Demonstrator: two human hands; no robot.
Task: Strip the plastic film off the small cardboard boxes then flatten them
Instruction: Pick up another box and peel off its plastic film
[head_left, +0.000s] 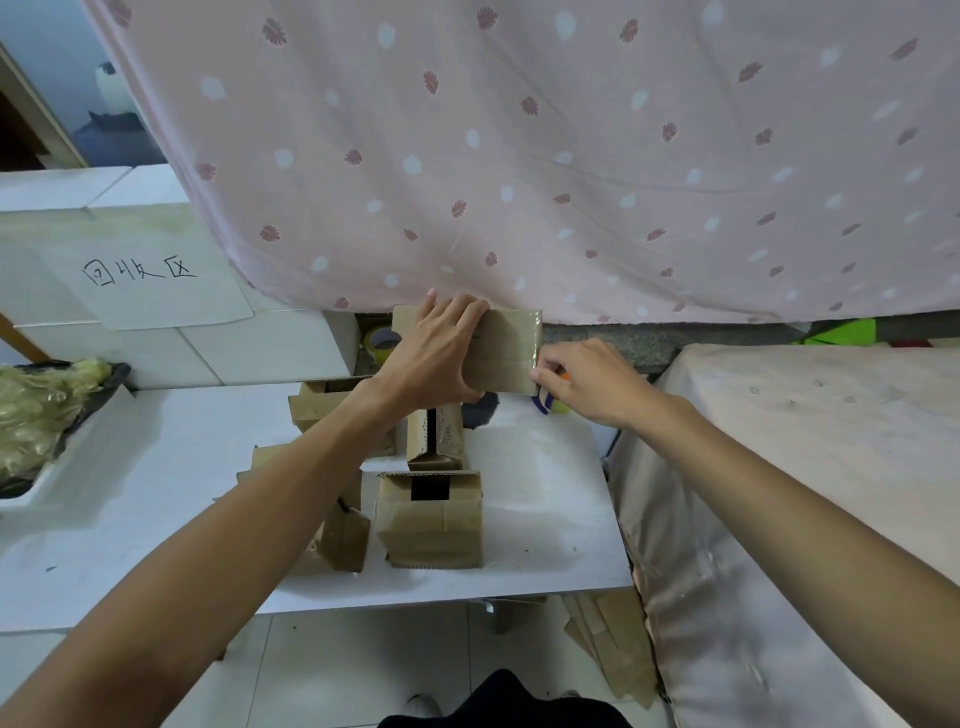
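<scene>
My left hand (436, 353) grips a small brown cardboard box (511, 353) held up above the white table (156, 499), fingers over its top and left side. Glossy film or tape shines along the box's right edge. There my right hand (587, 379) pinches the lower right corner of the box with thumb and fingers; whether it holds film I cannot tell. Beneath, several more small cardboard boxes stand on the table, one with an open top (431, 519) and one narrow one (436, 436).
A pink patterned curtain (571, 156) hangs right behind the box. A roll of yellow tape (382, 343) sits at the back. A dark bag of crumpled film (41, 415) lies left. Flattened cardboard (613, 644) lies on the floor. A covered surface (805, 467) stands right.
</scene>
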